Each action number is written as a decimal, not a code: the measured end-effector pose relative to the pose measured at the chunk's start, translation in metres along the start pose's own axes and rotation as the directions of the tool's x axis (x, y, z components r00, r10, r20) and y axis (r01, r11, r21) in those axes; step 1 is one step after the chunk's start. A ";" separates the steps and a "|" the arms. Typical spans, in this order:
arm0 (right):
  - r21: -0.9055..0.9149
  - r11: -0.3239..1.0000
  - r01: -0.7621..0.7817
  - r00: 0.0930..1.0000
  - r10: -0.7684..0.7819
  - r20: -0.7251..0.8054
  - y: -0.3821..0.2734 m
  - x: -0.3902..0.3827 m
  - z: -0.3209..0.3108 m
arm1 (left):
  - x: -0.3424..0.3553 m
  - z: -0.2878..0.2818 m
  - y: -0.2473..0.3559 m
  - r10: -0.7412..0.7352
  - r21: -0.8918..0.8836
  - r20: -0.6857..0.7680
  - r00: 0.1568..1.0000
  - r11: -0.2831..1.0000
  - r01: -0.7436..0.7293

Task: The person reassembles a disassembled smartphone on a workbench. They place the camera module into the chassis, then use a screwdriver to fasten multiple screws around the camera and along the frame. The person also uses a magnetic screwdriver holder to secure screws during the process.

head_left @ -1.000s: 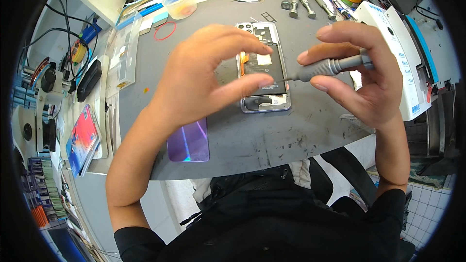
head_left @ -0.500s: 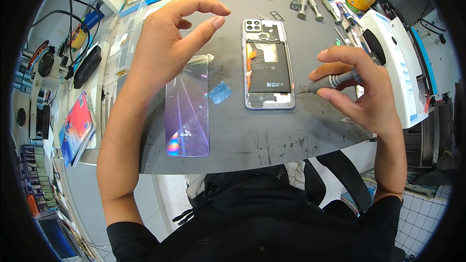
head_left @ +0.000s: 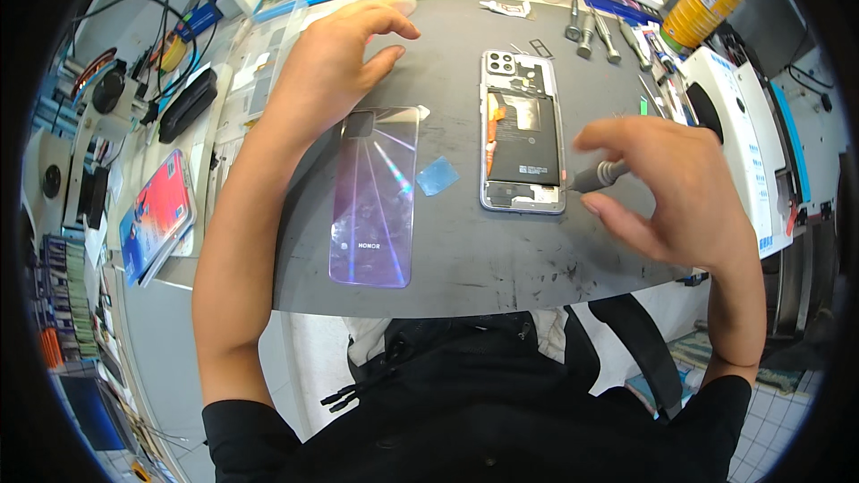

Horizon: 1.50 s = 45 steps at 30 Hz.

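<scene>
An opened smartphone [head_left: 526,150] lies on the grey mat, its battery, circuit board and camera cluster exposed. My right hand [head_left: 676,183] is at its lower right with a grey screwdriver [head_left: 599,177] in its grasp, the tip by the phone's lower right edge. Thumb and forefinger stand apart along the handle; its rear end and the other fingers are hidden. My left hand [head_left: 344,58] hovers empty, thumb and fingers curved apart, above the top of a purple glossy back cover [head_left: 371,215]. Between cover and phone lies a small blue translucent piece [head_left: 437,176].
Several screwdrivers [head_left: 586,36] lie beyond the phone, with a SIM tray [head_left: 540,48] and a small tube [head_left: 506,8]. At right are a yellow can [head_left: 704,4] and a white machine [head_left: 729,116]. A clear plastic box [head_left: 268,54] and a phone-sized box [head_left: 159,215] are at left.
The view has shifted, so the mat and phone appear further right and lower. My right hand has rolled over, covering more of the screwdriver's handle. My left hand stays raised and empty.
</scene>
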State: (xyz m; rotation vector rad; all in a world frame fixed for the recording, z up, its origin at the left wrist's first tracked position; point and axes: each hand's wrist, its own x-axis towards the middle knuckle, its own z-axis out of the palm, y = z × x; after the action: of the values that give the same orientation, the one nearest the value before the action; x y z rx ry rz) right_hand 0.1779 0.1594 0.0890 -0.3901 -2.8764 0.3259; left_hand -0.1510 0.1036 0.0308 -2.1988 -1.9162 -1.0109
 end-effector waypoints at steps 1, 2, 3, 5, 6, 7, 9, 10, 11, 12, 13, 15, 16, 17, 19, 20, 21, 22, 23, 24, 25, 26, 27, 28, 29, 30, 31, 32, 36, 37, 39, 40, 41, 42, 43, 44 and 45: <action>-0.103 0.990 -0.096 0.994 0.101 0.049 -0.004 -0.001 -0.007 | 0.001 0.002 -0.006 0.017 0.027 0.016 1.000 0.999 -0.018; -0.123 0.986 -0.110 0.993 0.114 0.024 -0.004 -0.001 -0.006 | 0.000 0.001 -0.010 0.033 0.055 0.032 0.999 0.998 -0.034; -0.141 0.982 -0.124 0.992 0.125 -0.001 -0.004 0.000 -0.004 | -0.003 -0.001 -0.011 0.006 0.116 0.040 0.999 0.993 -0.011; -0.115 0.990 -0.077 0.994 0.066 -0.091 -0.001 -0.002 0.002 | -0.001 -0.008 -0.011 -0.018 0.184 0.069 0.997 0.983 0.005; -0.096 0.993 -0.062 0.994 0.053 -0.091 0.000 -0.003 0.002 | -0.001 -0.013 -0.010 -0.031 0.218 0.083 0.996 0.976 0.012; -0.071 0.997 -0.044 0.995 0.037 -0.093 0.000 -0.004 0.003 | -0.001 -0.019 -0.008 -0.097 0.228 0.116 0.989 0.971 0.068; -0.067 0.995 -0.072 0.996 0.069 -0.054 -0.002 -0.005 0.001 | -0.004 -0.031 -0.004 -0.225 0.251 0.180 0.957 0.952 0.177; -0.069 0.974 -0.218 0.973 0.222 0.066 -0.010 -0.001 -0.008 | -0.008 -0.033 -0.003 -0.243 0.289 0.189 0.952 0.940 0.182; -0.109 0.930 -0.352 0.912 0.366 0.184 -0.017 0.004 -0.017 | -0.011 -0.034 -0.001 -0.260 0.327 0.197 0.945 0.927 0.187; -0.086 0.971 -0.223 0.970 0.230 0.076 -0.014 0.006 -0.013 | -0.014 -0.036 -0.001 -0.278 0.364 0.205 0.938 0.912 0.190; -0.081 0.992 -0.095 0.995 0.093 -0.036 -0.009 0.005 -0.005 | -0.016 -0.035 0.000 -0.273 0.376 0.204 0.940 0.909 0.182; -0.055 0.998 0.016 0.991 -0.024 -0.133 0.000 0.000 0.003 | -0.019 -0.032 -0.001 -0.263 0.400 0.203 0.943 0.902 0.165; -0.018 1.000 0.002 0.993 -0.004 -0.119 0.004 -0.003 0.004 | -0.022 -0.031 -0.008 -0.199 0.417 0.193 0.961 0.903 0.103; 0.019 1.000 -0.013 0.995 0.014 -0.104 0.004 -0.004 0.004 | -0.025 -0.029 -0.018 -0.134 0.435 0.184 0.974 0.899 0.042; -0.046 0.983 -0.180 0.983 0.179 -0.028 -0.005 -0.004 -0.004 | -0.029 -0.026 -0.026 -0.030 0.474 0.183 0.983 0.879 -0.061; -0.083 0.961 -0.264 0.964 0.265 0.006 -0.010 -0.004 -0.007 | -0.029 -0.024 -0.026 0.009 0.493 0.190 0.982 0.864 -0.103; -0.065 0.983 -0.173 0.984 0.171 -0.043 -0.012 0.000 -0.006 | -0.029 -0.023 -0.026 0.048 0.511 0.199 0.979 0.848 -0.145; -0.053 0.994 -0.092 0.992 0.087 -0.089 -0.013 0.002 -0.005 | -0.029 -0.020 -0.022 0.030 0.568 0.230 0.973 0.808 -0.159; -0.046 0.999 -0.011 0.991 0.004 -0.136 -0.013 0.004 -0.004 | -0.028 -0.021 -0.015 0.011 0.621 0.259 0.966 0.764 -0.176; -0.019 0.999 -0.027 0.993 0.024 -0.118 -0.010 0.004 -0.001 | -0.029 -0.019 -0.010 -0.009 0.671 0.287 0.958 0.715 -0.194; -0.002 0.999 -0.052 0.994 0.052 -0.100 -0.007 0.003 0.001 | -0.030 -0.016 -0.010 0.054 0.692 0.249 0.967 0.688 -0.217; 0.014 0.997 -0.078 0.993 0.079 -0.082 -0.005 0.000 0.000 | -0.027 -0.013 -0.009 0.047 0.713 0.275 0.960 0.660 -0.236; -0.082 0.990 -0.112 0.992 0.107 -0.072 -0.006 -0.001 -0.002 | -0.023 -0.012 -0.006 0.039 0.732 0.299 0.953 0.631 -0.256; -0.167 0.977 -0.133 0.990 0.124 -0.064 -0.006 -0.001 -0.003 | -0.020 -0.014 -0.004 0.016 0.763 0.325 0.946 0.587 -0.272; -0.192 0.979 -0.069 0.992 0.048 -0.116 -0.007 0.002 -0.001 | -0.018 -0.012 -0.004 0.050 0.754 0.308 0.950 0.596 -0.275; -0.220 0.975 -0.007 0.986 -0.030 -0.165 -0.007 0.003 0.000 | -0.014 -0.009 -0.006 0.052 0.752 0.322 0.945 0.593 -0.289; -0.114 0.993 -0.027 0.988 0.009 -0.153 -0.006 0.003 0.002 | -0.010 -0.007 -0.008 0.054 0.750 0.335 0.941 0.590 -0.301; -0.006 0.999 -0.049 0.989 0.047 -0.138 -0.004 0.002 0.006 | -0.006 -0.006 -0.009 0.057 0.747 0.347 0.936 0.587 -0.313; -0.066 0.991 -0.118 0.991 0.113 -0.078 -0.008 0.000 0.001 | 0.005 -0.002 -0.013 -0.005 0.699 0.346 0.938 0.668 -0.254; -0.031 0.992 -0.124 0.988 0.121 -0.098 -0.009 0.001 0.003 | 0.007 -0.005 -0.016 0.007 0.675 0.328 0.945 0.698 -0.240; 0.041 0.990 -0.135 0.981 0.140 -0.138 -0.008 0.002 0.009 | 0.009 -0.009 -0.017 0.050 0.618 0.247 0.968 0.761 -0.197; 0.047 0.991 -0.129 0.979 0.135 -0.153 -0.007 0.000 0.009 | 0.009 -0.013 -0.012 0.080 0.579 0.186 0.979 0.796 -0.175; 0.053 0.991 -0.123 0.977 0.130 -0.168 -0.006 -0.001 0.009 | 0.011 -0.018 -0.007 0.106 0.537 0.123 0.987 0.829 -0.156; 0.059 0.991 -0.116 0.975 0.125 -0.184 -0.004 -0.003 0.009 | 0.013 -0.023 -0.002 0.069 0.474 0.101 0.992 0.874 -0.110; 0.086 0.991 -0.098 0.972 0.114 -0.205 -0.003 -0.004 0.009 | 0.013 -0.028 0.002 0.025 0.408 0.084 0.996 0.911 -0.057; 0.113 0.990 -0.081 0.968 0.105 -0.228 -0.003 -0.005 0.005 | 0.014 -0.033 0.008 -0.022 0.341 0.073 0.997 0.940 -0.005; 0.139 0.988 -0.061 0.963 0.095 -0.252 -0.002 -0.006 0.003 | 0.014 -0.035 0.016 -0.087 0.270 0.080 0.993 0.961 0.062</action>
State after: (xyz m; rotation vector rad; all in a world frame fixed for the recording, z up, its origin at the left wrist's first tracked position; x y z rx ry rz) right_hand 0.1823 0.1553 0.0859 -0.4851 -2.5743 0.4395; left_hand -0.1515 0.0961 0.0714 -2.0671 -2.0485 -0.6236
